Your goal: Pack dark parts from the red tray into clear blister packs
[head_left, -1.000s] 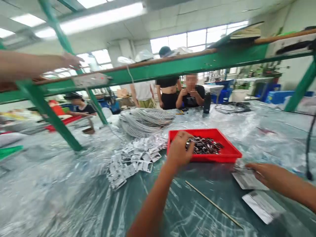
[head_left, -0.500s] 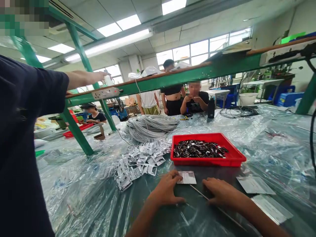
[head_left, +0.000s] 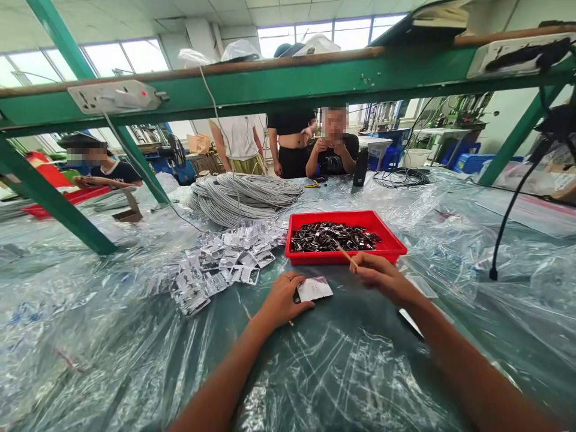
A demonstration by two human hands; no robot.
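My left hand [head_left: 282, 299] rests on the table, its fingers on the left edge of a small white packet [head_left: 315, 288] and its thumb spread apart below. A dark bit shows at the packet's left edge, partly under the fingers. My right hand [head_left: 381, 277] is pinched on a thin tan stick [head_left: 347, 257], whose tip points up and left in front of the near wall of a red tray [head_left: 310, 258]. Many small black and metallic pieces [head_left: 333, 236] lie in that tray. Other white packets [head_left: 422, 285] lie partly hidden beneath my right forearm.
A heap of silvery-white packets [head_left: 225, 258] lies left of the tray, with a coil of grey cable [head_left: 243, 197] behind it. Clear plastic sheeting [head_left: 112, 336] covers the table. A green beam [head_left: 288, 84] crosses overhead, and a black cable [head_left: 508, 222] hangs at right. Several people are beyond.
My right hand has risen from the table towards the tray with the stick pinched in it. My left hand stays at the packet. The view has turned, and the dark-sleeved person at left is out of frame.
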